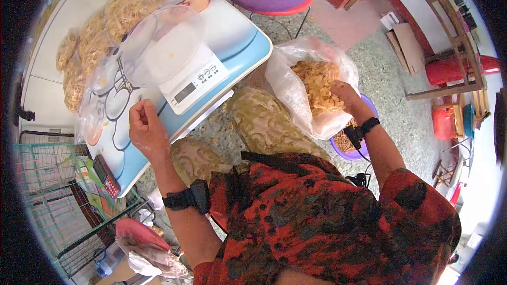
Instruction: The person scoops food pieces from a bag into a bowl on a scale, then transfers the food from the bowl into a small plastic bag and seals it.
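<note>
My left hand [147, 131] is over the near edge of the blue and white patterned table [240, 34], its fingers curled in with nothing visible in them. Just beyond it lies a white digital kitchen scale [198, 82], with a clear round tray [174, 37] on top. To the right, a whitish plastic bag [282, 76] stands wide, filled with dried yellow-brown pieces [317, 87] that look like crisp flakes. My right hand [349, 99] reaches in over the bag's right side, its fingers bent onto the flakes; the fingertips are partly hidden.
Several packed clear bags [124, 13] line the table's far left side. A purple basin [264, 0] of similar flakes sits on a red stool [285, 9]. Another purple basin [346, 154] is behind the bag. A phone [106, 176] lies by the table's left corner, near a wire rack [47, 190].
</note>
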Tool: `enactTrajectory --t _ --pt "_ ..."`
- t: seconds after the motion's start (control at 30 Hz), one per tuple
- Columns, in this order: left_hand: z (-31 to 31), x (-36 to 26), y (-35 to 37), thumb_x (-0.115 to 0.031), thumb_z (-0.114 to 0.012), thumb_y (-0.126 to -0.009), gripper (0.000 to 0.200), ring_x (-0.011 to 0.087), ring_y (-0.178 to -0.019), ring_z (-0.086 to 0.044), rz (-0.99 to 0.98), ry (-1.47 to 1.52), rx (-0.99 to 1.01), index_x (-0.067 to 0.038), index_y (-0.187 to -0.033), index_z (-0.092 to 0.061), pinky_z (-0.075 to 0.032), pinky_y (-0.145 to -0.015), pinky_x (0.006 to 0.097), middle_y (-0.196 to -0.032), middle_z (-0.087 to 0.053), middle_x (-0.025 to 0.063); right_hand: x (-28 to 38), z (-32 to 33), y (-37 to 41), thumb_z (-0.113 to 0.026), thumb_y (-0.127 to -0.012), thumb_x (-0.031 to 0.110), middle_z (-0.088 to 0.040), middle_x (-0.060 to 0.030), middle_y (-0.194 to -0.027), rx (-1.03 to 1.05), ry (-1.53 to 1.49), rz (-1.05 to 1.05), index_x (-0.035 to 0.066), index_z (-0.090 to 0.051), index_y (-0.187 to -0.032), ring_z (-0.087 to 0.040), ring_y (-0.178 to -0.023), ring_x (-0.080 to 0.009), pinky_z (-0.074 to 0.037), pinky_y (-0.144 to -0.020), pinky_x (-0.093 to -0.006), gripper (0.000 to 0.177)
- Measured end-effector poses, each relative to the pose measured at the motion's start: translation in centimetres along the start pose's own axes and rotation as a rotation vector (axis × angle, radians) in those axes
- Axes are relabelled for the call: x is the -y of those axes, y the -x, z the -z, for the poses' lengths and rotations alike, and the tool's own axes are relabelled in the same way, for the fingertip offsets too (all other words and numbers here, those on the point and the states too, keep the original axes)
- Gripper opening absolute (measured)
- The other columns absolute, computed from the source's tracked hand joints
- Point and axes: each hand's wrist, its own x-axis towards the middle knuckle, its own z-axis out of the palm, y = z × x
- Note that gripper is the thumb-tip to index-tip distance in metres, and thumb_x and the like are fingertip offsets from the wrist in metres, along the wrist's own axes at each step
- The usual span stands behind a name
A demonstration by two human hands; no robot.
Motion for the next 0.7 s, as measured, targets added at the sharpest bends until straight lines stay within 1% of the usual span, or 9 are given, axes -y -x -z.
enactTrajectory --t 0.07,0.2,0.27,0.33,0.4,0.47,0.53,0.63,0.7 --pt "0.0 0.7 -0.1 -0.020 -0.061 -0.093 0.020 0.0086 -0.071 -0.055 -0.004 0.022 0.015 -0.001 -0.097 -0.064 -0.046 -0.067 0.0238 -0.080 -0.062 0.0021 1.1 0.0 0.9 -0.065 -0.087 0.015 -0.065 -0.0116 -0.110 0.096 -0.132 -0.006 -0.002 -0.051 -0.125 -0.068 -0.092 -0.0203 -0.057 -0.082 -0.0330 0.043" --pt "0.2 0.6 0.0 -0.020 -0.061 -0.093 0.020 0.0092 -0.071 -0.055 -0.006 0.039 0.031 0.000 -0.097 -0.064 -0.046 -0.067 0.0238 -0.080 -0.062 0.0021 4.3 -1.2 3.3 -0.057 -0.093 0.016 -0.065 -0.0074 -0.112 0.168 0.062 0.142 0.000 -0.058 -0.120 -0.064 -0.098 -0.0188 -0.052 -0.087 -0.0315 0.032" --pt "0.2 0.6 -0.1 -0.020 -0.061 -0.093 0.020 0.0088 -0.070 -0.054 -0.010 0.035 0.020 0.000 -0.096 -0.064 -0.045 -0.067 0.0236 -0.079 -0.061 0.0018 6.4 -2.2 5.1 -0.055 -0.094 0.017 -0.064 -0.0074 -0.115 0.192 -0.099 0.086 0.002 -0.058 -0.122 -0.061 -0.105 -0.0189 -0.050 -0.092 -0.0319 0.032" --pt "0.2 0.5 -0.1 -0.020 -0.061 -0.093 0.020 0.0083 -0.070 -0.053 -0.017 0.050 0.011 0.000 -0.096 -0.064 -0.045 -0.066 0.0233 -0.078 -0.061 0.0015 7.4 -1.1 5.5 -0.061 -0.091 0.022 -0.060 -0.0127 -0.122 0.227 0.203 0.268 0.000 -0.049 -0.130 -0.062 -0.107 -0.0228 -0.052 -0.093 -0.0355 0.047" --pt "0.2 0.5 0.0 -0.020 -0.061 -0.093 0.020 0.0077 -0.070 -0.053 -0.022 0.085 0.005 0.000 -0.096 -0.064 -0.045 -0.066 0.0232 -0.078 -0.060 0.0012 8.8 -0.5 5.9 -0.064 -0.090 0.027 -0.057 -0.0166 -0.129 0.185 0.134 0.176 -0.002 -0.044 -0.135 -0.061 -0.112 -0.0264 -0.051 -0.096 -0.0394 0.057" --pt "0.3 0.2 0.0 -0.021 -0.061 -0.093 0.020 0.0072 -0.070 -0.053 0.013 0.059 0.025 -0.001 -0.095 -0.064 -0.045 -0.066 0.0231 -0.078 -0.060 0.0009 10.4 -0.7 6.4 -0.063 -0.090 0.028 -0.055 -0.0168 -0.131 0.250 0.191 0.255 -0.002 -0.044 -0.135 -0.059 -0.114 -0.0266 -0.050 -0.098 -0.0397 0.057" --pt "0.5 0.2 0.0 -0.021 -0.061 -0.093 0.020 0.0069 -0.071 -0.053 0.006 0.075 0.021 -0.001 -0.095 -0.064 -0.045 -0.066 0.0231 -0.077 -0.060 0.0006 12.1 -1.7 7.1 -0.061 -0.092 0.028 -0.052 -0.0173 -0.135 0.340 -0.272 0.125 -0.002 -0.042 -0.136 -0.056 -0.119 -0.0272 -0.048 -0.100 -0.0407 0.057" --pt "0.2 0.6 -0.1 -0.022 -0.061 -0.092 0.020 0.0069 -0.070 -0.053 -0.034 0.111 -0.006 -0.002 -0.094 -0.064 -0.045 -0.066 0.0231 -0.077 -0.060 0.0001 15.7 -3.5 8.8 -0.057 -0.095 0.026 -0.056 -0.0165 -0.130 0.396 -0.271 0.164 -0.003 -0.049 -0.131 -0.059 -0.115 -0.0268 -0.050 -0.098 -0.0414 0.047" --pt "0.3 0.5 -0.1 -0.022 -0.061 -0.092 0.020 0.0074 -0.070 -0.054 -0.013 0.068 -0.011 -0.003 -0.094 -0.064 -0.046 -0.066 0.0233 -0.077 -0.060 -0.0002 16.8 -2.0 8.2 -0.058 -0.093 0.024 -0.056 -0.0163 -0.130 0.376 -0.241 0.174 -0.004 -0.047 -0.132 -0.058 -0.116 -0.0264 -0.050 -0.098 -0.0405 0.049"
